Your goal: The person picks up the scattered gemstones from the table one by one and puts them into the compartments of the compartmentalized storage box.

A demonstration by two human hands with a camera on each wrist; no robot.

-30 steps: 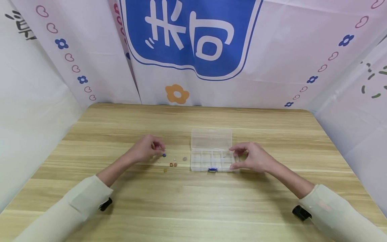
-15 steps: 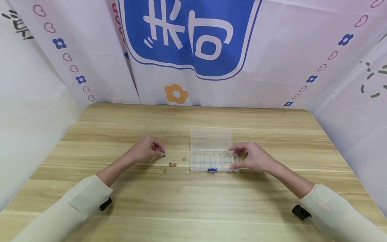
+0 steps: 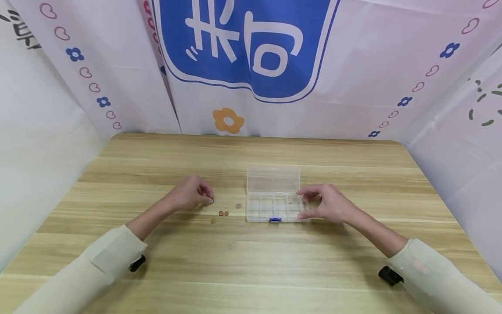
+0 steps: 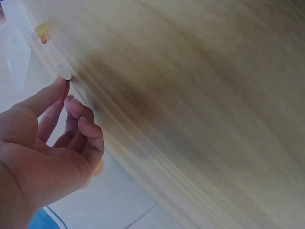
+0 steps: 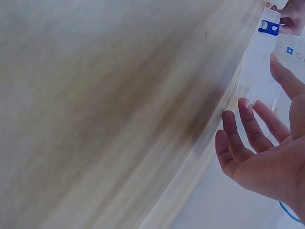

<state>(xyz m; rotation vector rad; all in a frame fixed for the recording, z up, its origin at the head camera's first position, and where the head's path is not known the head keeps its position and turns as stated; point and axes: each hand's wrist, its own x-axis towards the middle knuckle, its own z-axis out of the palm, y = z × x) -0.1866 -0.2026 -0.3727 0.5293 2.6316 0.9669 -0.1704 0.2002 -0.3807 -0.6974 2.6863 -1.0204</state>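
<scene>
My left hand (image 3: 192,192) is low over the table, thumb and forefinger pinching a small dark blue bead (image 3: 212,201), mostly hidden by the fingertips. Around it lie several small loose pieces: a yellow one (image 3: 213,221), two reddish-brown ones, a grey disc (image 3: 238,206) and pale bits. To their right stands a clear plastic compartment box (image 3: 255,214), lid (image 3: 273,179) folded back, with a blue latch (image 3: 275,220) in front. My right hand (image 3: 327,203) holds its right end, thumb at the front corner and fingers at the back. In the right wrist view the right hand (image 5: 267,152) spans the box's end.
The wooden table (image 3: 251,270) runs back to a white printed cloth (image 3: 353,87). More cloth hangs along both sides. A black wrist camera (image 3: 390,275) sits under the right sleeve, another (image 3: 137,263) under the left.
Thumb and forefinger of my left hand have come together on the blue bead, which showed more a second ago. My right hand has stayed at the box.
</scene>
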